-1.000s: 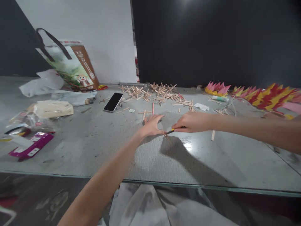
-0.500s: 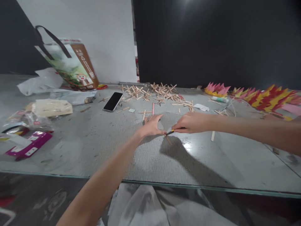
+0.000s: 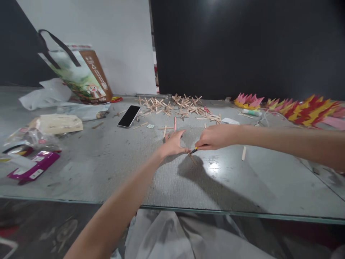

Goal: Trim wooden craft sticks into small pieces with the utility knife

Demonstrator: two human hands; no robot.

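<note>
My left hand (image 3: 174, 144) rests on the table with its fingers apart. One fingertip touches or lies right beside the end of a thin wooden stick (image 3: 193, 160). In my right hand (image 3: 211, 137) is a small yellow and black craft knife (image 3: 194, 149), its tip angled down to the same end of the stick. The fingers of this hand are closed around the handle, which is mostly hidden. Just beyond my left hand lie two crossed sticks (image 3: 165, 130) and a pink patterned strip (image 3: 175, 124). A loose flat stick (image 3: 244, 153) lies right of my right hand.
Piles of crossed wooden sticks (image 3: 185, 105) lie at the back, near a phone (image 3: 129, 116). A shopping bag (image 3: 81, 77) and a purple tape dispenser (image 3: 36, 167) stand left. Folded paper pieces (image 3: 309, 110) and a glue stick (image 3: 252, 112) lie right. The table edge (image 3: 188, 209) is in front.
My right hand has shifted slightly up and left with the knife, whose tip stays at the stick's end. My left hand has hardly moved.
</note>
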